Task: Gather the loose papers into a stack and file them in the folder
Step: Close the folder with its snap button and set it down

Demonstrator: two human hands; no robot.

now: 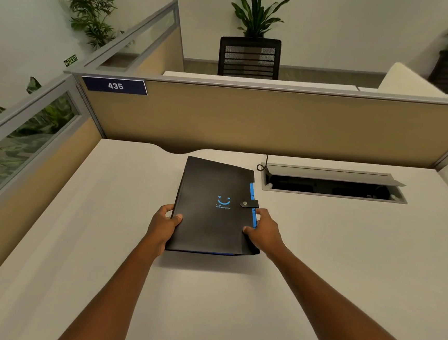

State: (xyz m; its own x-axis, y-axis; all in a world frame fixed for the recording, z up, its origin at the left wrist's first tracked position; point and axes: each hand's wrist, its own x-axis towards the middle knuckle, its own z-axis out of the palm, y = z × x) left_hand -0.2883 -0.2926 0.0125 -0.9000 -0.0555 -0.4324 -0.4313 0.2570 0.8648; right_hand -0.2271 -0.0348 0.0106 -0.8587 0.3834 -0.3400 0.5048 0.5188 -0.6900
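Toward the surface's [318, 259] far edge, my left hand [162, 225] and right hand [265, 231] clamp the folder's [211, 209] side edges; it looks light, slick, slightly floppy.

a pale, off-white tabletop [76, 238] fills the cubicle, its far edge notched by a shallow curved cutout. a closed black folder [210, 217] with a snap strap and blue tabs lies on it near the middle, slightly turned. to the right of the folder a cable hatch [332, 183] is set into the surface, its lid raised, a black cord looping at its left corner.
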